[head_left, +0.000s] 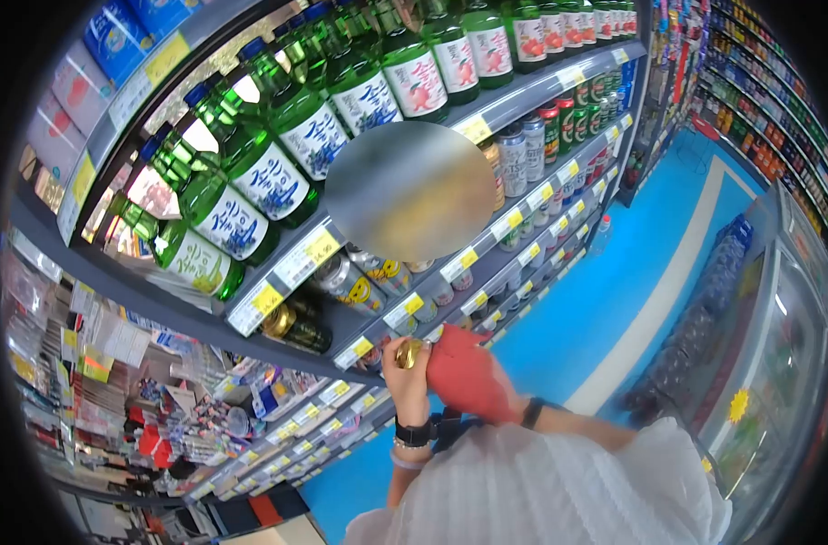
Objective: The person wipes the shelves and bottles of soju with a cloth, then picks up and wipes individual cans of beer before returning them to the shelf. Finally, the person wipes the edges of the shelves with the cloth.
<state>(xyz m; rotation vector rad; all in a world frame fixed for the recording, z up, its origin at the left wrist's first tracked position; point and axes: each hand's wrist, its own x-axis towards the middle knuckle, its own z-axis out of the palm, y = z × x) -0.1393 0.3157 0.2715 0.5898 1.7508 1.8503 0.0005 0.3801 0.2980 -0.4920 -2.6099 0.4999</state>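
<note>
My left hand (407,386), with a black watch and bracelets at the wrist, is closed around a small can (409,352) with a shiny gold end. Close against it on the right, my right hand (497,400) is covered by a red cloth (468,372), which lies beside the can; its fingers are hidden. Both hands are in front of the lower shelves. Silver-and-yellow cans (349,283) lie on the shelf just above, beside dark cans with gold ends (296,325).
Green bottles (271,182) line the upper shelf, with price tags along the shelf edge (296,263). A blurred oval hides part of the shelves. Blue floor (559,309) runs to the right, past dark wrapped bottles (695,318) and a glass-topped freezer (759,363). Packaged goods hang at left.
</note>
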